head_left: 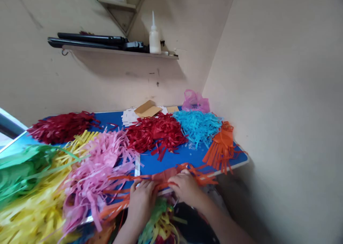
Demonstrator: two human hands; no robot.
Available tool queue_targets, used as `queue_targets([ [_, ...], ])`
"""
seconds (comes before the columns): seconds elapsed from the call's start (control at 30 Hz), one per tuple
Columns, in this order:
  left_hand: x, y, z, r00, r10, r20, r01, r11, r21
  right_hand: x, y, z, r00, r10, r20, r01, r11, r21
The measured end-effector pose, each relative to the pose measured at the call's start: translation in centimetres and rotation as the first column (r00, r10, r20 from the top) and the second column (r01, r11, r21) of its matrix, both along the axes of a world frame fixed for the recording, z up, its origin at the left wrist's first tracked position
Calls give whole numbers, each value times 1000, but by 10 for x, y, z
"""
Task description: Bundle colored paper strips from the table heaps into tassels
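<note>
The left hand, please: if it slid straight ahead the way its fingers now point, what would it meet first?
Beyond the orange fringed paper that the left hand presses, bare blue table follows; the dark red shredded paper pile looks like the first thing in line, though depth is hard to judge.

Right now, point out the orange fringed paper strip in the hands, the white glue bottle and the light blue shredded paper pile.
orange fringed paper strip (163, 175), head view, middle band.
white glue bottle (154, 40), head view, body.
light blue shredded paper pile (198, 126), head view, centre.
</note>
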State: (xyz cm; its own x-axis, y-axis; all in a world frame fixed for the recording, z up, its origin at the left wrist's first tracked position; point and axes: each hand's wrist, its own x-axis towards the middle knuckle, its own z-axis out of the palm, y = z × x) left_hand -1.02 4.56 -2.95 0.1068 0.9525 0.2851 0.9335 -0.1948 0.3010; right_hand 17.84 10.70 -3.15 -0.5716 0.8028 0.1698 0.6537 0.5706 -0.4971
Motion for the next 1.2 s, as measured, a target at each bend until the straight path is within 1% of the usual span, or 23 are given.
queue_targets([
  [0.1,-12,12,-6,998,40,51,-36,996,-83,4,8,-1,994,-99,-55,94,992,-82],
  [0.2,-20,17,-3,996,87,37,-81,988,-130,0,16,-2,987,-158,-36,155,985,-73],
  [0.3,-18,21,2,993,122,-3,-121,980,-158,-6,20,-2,979,-206,10,206,977,-53],
  [0.63,-6,29,17,971,174,-165,-206,957,-202,-8,20,2,965,-237,112,241,970,-21],
  [0.73,-4,31,17,962,188,-200,-229,952,-205,-9,22,2,963,-236,127,241,970,-24],
  [0.87,-4,34,12,950,212,-228,-259,945,-198,-11,23,0,959,-248,140,253,967,-18],
  [1.07,-6,39,8,947,194,-255,-246,950,-191,-14,25,-3,951,-271,151,275,961,-6],
  [1.2,-6,38,11,949,186,-254,-228,963,-147,-11,23,5,940,-304,154,304,952,29],
])
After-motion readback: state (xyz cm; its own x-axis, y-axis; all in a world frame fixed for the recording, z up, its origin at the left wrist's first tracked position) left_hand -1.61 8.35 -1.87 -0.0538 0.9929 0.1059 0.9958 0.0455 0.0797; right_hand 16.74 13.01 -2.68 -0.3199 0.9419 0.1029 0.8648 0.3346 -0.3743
